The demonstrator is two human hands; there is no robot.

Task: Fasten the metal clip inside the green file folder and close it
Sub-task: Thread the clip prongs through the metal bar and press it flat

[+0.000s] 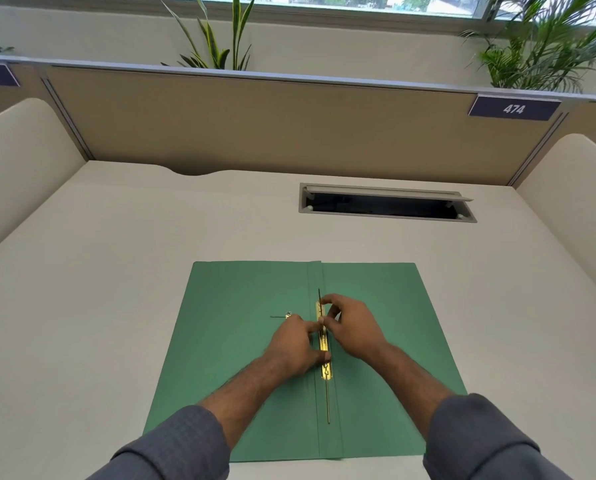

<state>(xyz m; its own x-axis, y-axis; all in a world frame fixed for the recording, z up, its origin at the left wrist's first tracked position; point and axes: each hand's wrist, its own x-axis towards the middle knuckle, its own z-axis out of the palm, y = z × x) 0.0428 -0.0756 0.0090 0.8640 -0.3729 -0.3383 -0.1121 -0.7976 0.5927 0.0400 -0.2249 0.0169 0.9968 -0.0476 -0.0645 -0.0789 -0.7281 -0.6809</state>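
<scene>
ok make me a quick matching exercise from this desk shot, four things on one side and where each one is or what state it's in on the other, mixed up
Things:
1. green file folder
2. gold metal clip
3. cable hatch
4. number sign 474

Places or states:
A. set in the desk top, lid open, dark inside
B. lying open and flat on the desk
C. fixed high on the partition, on the right
D. along the folder's middle fold, between the two hands

Pairs: 1-B, 2-D, 3-A, 4-C

The left hand and right hand both touch the clip.
</scene>
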